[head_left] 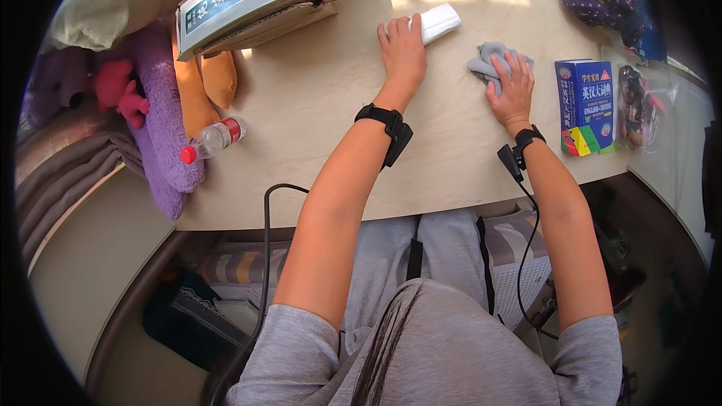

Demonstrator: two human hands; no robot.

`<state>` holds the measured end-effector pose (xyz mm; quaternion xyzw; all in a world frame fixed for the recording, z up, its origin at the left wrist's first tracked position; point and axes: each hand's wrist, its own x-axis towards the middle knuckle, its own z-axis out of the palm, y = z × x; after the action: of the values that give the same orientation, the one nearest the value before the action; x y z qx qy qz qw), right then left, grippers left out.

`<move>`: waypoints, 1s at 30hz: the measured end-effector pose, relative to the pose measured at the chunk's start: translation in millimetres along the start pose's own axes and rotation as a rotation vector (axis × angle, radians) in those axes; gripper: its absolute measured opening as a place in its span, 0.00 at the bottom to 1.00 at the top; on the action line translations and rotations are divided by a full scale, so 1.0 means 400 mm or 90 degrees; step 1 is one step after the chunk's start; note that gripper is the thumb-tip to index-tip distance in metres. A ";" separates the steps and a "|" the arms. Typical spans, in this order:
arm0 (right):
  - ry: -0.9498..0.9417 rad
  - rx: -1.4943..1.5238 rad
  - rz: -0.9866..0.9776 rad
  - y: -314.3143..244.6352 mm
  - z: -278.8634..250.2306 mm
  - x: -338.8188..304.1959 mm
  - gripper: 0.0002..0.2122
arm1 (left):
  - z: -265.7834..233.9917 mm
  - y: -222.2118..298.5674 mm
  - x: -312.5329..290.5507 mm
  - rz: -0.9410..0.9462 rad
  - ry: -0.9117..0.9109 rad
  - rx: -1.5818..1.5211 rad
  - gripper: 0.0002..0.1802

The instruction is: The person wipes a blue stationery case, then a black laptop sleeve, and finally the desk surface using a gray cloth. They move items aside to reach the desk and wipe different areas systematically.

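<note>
My left hand [403,53] rests on the far middle of the table, its fingers at the left end of a white oblong bundle [441,22] that looks like a small tissue pack. Part of that end is hidden by the fingers. To the right, my right hand [513,94] lies over a crumpled grey cloth [492,53], fingertips bent onto it. The cloth bulges out to the left and far side of the fingers. Both wrists wear black straps with small devices.
A thick blue dictionary [590,105] stands right of my right hand, beside a clear plastic bag [635,109]. At left are a plastic bottle [216,139] on its side, a purple plush toy [162,98] and an opened cardboard box [263,26]. Black cables [268,256] hang across the near edge.
</note>
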<state>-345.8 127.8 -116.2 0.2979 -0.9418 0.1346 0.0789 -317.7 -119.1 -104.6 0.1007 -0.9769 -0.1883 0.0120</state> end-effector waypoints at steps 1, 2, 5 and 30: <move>-0.014 -0.005 0.008 0.002 0.002 -0.003 0.26 | 0.001 -0.015 -0.022 -0.002 -0.034 -0.034 0.38; -0.013 -0.007 0.008 0.004 0.002 -0.007 0.25 | -0.002 -0.031 -0.063 0.001 0.010 -0.052 0.38; -0.017 -0.029 0.016 0.002 0.005 -0.008 0.25 | -0.054 -0.113 -0.274 -0.040 0.061 -0.113 0.36; -0.121 0.243 -0.195 -0.941 0.281 0.296 0.17 | -0.162 -0.552 -0.757 -0.149 0.149 -0.102 0.48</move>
<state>-230.4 -265.8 -118.2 0.4576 -0.8466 0.2675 -0.0485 25.3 -282.6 -121.9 0.2340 -0.9321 -0.2531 0.1113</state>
